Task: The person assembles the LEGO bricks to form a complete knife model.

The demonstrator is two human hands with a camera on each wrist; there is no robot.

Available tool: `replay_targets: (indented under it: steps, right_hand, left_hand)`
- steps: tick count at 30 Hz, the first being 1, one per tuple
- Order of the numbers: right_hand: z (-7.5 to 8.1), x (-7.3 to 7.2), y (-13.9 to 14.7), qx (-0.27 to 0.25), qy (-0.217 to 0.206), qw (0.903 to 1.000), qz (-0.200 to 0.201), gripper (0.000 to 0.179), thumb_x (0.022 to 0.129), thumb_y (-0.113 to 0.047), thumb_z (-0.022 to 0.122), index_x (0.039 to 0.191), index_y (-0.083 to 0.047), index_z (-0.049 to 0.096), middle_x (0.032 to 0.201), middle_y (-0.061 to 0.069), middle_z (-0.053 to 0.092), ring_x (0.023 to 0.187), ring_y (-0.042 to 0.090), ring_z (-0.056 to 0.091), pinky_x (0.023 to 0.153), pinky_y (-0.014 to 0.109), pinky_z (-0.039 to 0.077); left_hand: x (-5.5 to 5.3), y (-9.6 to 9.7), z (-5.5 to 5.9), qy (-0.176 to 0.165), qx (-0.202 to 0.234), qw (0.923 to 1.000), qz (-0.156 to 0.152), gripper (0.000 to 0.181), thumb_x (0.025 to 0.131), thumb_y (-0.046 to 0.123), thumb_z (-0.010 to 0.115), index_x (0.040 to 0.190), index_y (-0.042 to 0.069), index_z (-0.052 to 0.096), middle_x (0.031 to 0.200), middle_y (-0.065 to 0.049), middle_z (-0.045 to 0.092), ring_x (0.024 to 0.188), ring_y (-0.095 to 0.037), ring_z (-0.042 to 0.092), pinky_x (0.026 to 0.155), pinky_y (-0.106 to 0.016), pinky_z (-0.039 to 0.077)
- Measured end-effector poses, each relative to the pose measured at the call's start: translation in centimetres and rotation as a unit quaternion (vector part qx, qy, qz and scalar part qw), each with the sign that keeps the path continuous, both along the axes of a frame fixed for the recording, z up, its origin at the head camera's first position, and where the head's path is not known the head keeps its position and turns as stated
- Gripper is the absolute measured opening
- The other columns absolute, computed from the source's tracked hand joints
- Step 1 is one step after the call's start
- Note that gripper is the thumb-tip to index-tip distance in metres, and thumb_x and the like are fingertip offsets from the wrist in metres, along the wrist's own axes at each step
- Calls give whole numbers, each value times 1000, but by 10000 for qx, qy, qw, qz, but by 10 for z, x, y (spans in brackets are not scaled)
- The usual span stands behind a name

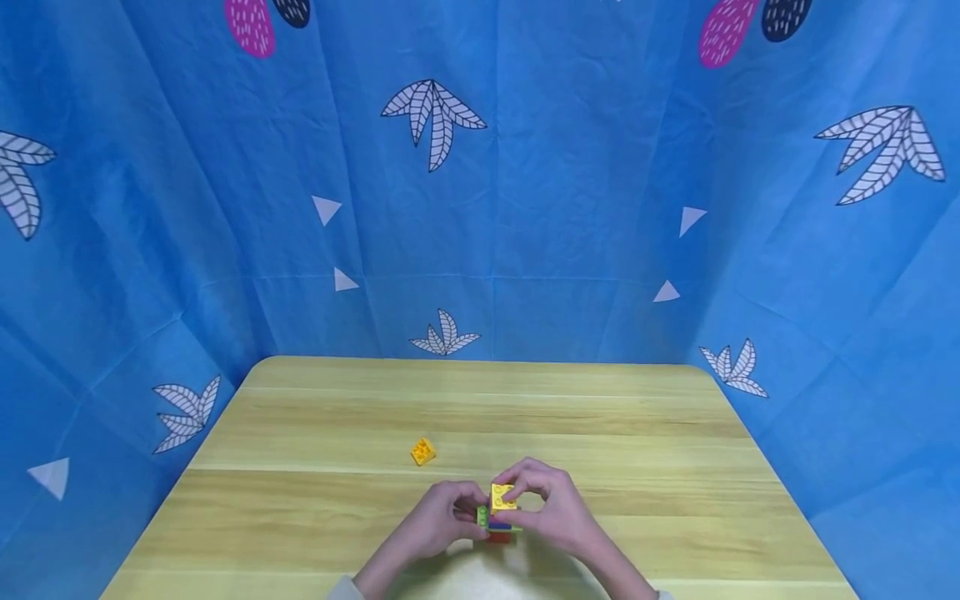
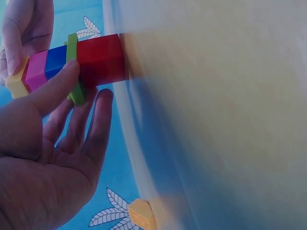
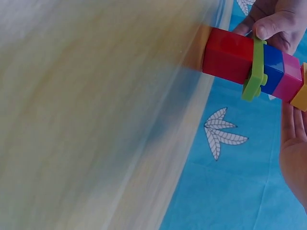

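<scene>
A stack of toy building bricks stands upright on the table in front of me. At its base is a red brick [image 3: 228,55], topped by a light green plate [image 3: 258,72] that juts out past the sides. Above the plate come a blue brick [image 3: 274,67] and a pink brick [image 3: 289,76]. My left hand [image 1: 441,521] pinches the green plate, its thumb on the near side. With thumb and fingers, my right hand [image 1: 553,507] grips the yellow brick [image 1: 502,497] at the top, which looks slightly askew against the pink one in the left wrist view.
A loose orange-yellow brick [image 1: 423,452] lies on its side on the wooden table [image 1: 315,500], beyond the stack and to the left. Blue curtain cloth [image 1: 570,208] with leaf prints surrounds the table at the back and sides.
</scene>
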State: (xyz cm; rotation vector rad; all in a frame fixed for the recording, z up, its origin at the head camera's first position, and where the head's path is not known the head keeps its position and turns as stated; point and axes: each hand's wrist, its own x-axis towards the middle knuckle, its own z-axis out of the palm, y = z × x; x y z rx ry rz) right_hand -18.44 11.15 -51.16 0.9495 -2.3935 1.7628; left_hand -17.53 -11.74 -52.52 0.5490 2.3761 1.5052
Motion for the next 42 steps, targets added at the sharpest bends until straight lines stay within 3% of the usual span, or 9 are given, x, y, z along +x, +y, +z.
replay_targets:
  steps: [17,42]
  right_hand:
    - [7,3,-2,471,176,9986,-136,15,79,-24,89,89,-22,77,112,-7,74,104,15,70,96,30,57]
    - [-2,6,1,462,438,9976,-274,16,82,-27,88,91,-19,77,109,-1,76,101,23,73,98,30,56]
  left_hand:
    - [-3,0,1,4,11,10000,3,24,80,6,86,97,17,74,98,6,74,87,-4,66,80,-18,57]
    - [0,2,0,-78,12,10000,27,25,80,5,85,99,17,74,98,6,74,88,-6,66,79,-19,57]
